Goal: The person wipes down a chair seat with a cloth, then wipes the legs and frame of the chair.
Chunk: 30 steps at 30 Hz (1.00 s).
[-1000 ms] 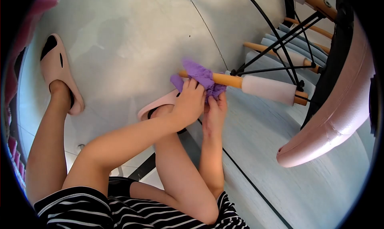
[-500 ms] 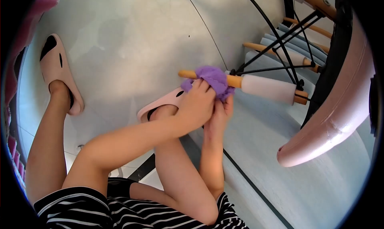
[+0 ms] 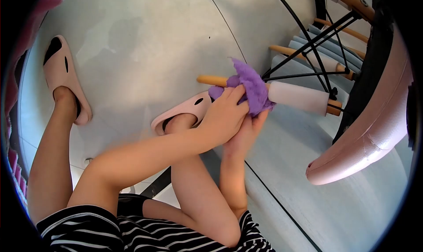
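Note:
A purple cloth is wrapped around a wooden chair leg, close to the leg's white sleeve. My left hand closes on the cloth from the near side, its fingers bent over the folds. Below and to the right of it, my right hand grips the cloth's lower edge; its fingers are partly hidden. The rounded tip of the leg sticks out bare to the left of the cloth.
Black metal rods cross between the legs under a pink padded seat. More wooden legs and grey-blue panels are behind. Pink slippers are on my feet, on the pale floor.
Both hands and the purple cloth have slid right along the leg, up to the white sleeve. More of the leg's bare tip shows at the left.

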Motion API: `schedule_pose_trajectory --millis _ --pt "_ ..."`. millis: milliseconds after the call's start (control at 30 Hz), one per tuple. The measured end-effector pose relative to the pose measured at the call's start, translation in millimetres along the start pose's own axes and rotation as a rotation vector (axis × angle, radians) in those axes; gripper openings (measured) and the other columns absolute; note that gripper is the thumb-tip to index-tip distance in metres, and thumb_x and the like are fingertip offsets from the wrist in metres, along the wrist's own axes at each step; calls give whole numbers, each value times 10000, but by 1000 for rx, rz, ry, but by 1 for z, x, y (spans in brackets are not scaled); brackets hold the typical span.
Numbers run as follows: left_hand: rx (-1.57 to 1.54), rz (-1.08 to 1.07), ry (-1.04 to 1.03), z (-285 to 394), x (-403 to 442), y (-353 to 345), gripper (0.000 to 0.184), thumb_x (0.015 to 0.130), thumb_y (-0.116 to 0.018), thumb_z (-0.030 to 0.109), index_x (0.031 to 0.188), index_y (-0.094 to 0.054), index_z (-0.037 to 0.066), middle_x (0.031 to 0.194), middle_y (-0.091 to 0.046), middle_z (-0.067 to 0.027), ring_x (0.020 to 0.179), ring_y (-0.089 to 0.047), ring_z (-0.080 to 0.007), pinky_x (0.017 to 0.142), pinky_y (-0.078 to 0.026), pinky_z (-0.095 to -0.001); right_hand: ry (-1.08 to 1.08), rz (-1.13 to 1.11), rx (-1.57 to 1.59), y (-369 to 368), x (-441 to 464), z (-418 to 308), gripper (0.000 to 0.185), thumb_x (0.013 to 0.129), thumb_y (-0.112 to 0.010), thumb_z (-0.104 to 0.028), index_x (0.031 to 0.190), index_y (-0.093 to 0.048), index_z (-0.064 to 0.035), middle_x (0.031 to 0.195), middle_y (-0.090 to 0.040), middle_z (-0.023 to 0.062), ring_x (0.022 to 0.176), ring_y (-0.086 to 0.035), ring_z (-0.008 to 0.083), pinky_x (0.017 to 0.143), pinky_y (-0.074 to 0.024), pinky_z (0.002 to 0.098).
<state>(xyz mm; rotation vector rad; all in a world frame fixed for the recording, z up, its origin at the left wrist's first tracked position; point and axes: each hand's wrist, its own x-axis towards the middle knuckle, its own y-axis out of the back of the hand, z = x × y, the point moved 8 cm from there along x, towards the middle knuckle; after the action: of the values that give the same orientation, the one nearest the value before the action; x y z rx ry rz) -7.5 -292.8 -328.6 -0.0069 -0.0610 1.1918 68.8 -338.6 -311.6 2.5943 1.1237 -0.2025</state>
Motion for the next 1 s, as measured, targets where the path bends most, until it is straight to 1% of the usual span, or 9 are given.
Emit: schedule_pose_trajectory --millis 133,333,433,533,600,700,800,900,1000 --pt "-15 34 -35 -2 -4 -2 266 775 -560 44 1038 -580 79 1043 -493 -140 867 -515 -339 680 -462 -414 -24 30 -49 10 -5 4 359 939 -345 5 1290 -389 -54 1246 -466 53 1117 -477 145 956 -389 303" --pt "-1 -63 91 -2 25 -1 290 783 -558 49 1072 -561 82 1077 -483 -152 908 -529 -348 674 -476 -415 -74 -28 11 9 14 1 370 939 -371 -6 1305 -377 -63 1246 -476 55 1121 -482 150 956 -399 304" --pt "36 -81 60 -11 15 -9 312 805 -535 46 1116 -534 68 1109 -473 -163 947 -520 -367 738 -470 -429 -89 -43 77 5 16 14 399 931 -392 -5 1324 -361 -68 1258 -474 57 1135 -481 157 963 -402 313" --pt "153 -63 125 -55 -12 -22 324 835 -498 43 1158 -509 58 1136 -476 -174 985 -505 -382 826 -440 -449 -233 -119 173 -1 13 57 446 915 -410 12 1348 -341 -71 1285 -459 61 1164 -467 166 982 -391 318" --pt "53 -46 238 -87 -22 -12 332 859 -468 44 1190 -494 51 1151 -489 -193 1034 -485 -400 890 -398 -467 -320 -156 180 -4 11 87 480 902 -423 25 1362 -329 -72 1299 -450 65 1179 -455 170 997 -378 317" --pt "-23 -37 244 -140 -37 -14 298 873 -458 62 1168 -490 29 1132 -505 -223 1040 -485 -411 870 -407 -465 -419 -218 131 -6 15 128 522 884 -441 41 1378 -315 -71 1307 -445 70 1192 -441 171 1013 -359 312" --pt "31 -256 609 -181 -45 -20 244 882 -474 109 1099 -500 2 1090 -539 -237 1010 -501 -428 841 -419 -459 -527 -264 79 6 18 157 516 863 -443 61 1359 -340 -36 1282 -469 83 1174 -459 177 1009 -363 314" --pt "132 -424 596 -180 -30 -10 224 872 -494 148 1030 -514 -9 1000 -581 -237 923 -552 -403 798 -441 -438 -592 -153 69 14 15 161 477 850 -438 73 1317 -381 -5 1245 -500 94 1134 -494 187 991 -384 316" --pt "19 -462 668 -151 -9 14 229 857 -505 165 1005 -527 -8 906 -608 -202 835 -579 -321 767 -453 -399 -583 -100 224 -11 -5 104 427 852 -437 60 1273 -423 -16 1210 -528 99 1115 -519 196 977 -413 338"
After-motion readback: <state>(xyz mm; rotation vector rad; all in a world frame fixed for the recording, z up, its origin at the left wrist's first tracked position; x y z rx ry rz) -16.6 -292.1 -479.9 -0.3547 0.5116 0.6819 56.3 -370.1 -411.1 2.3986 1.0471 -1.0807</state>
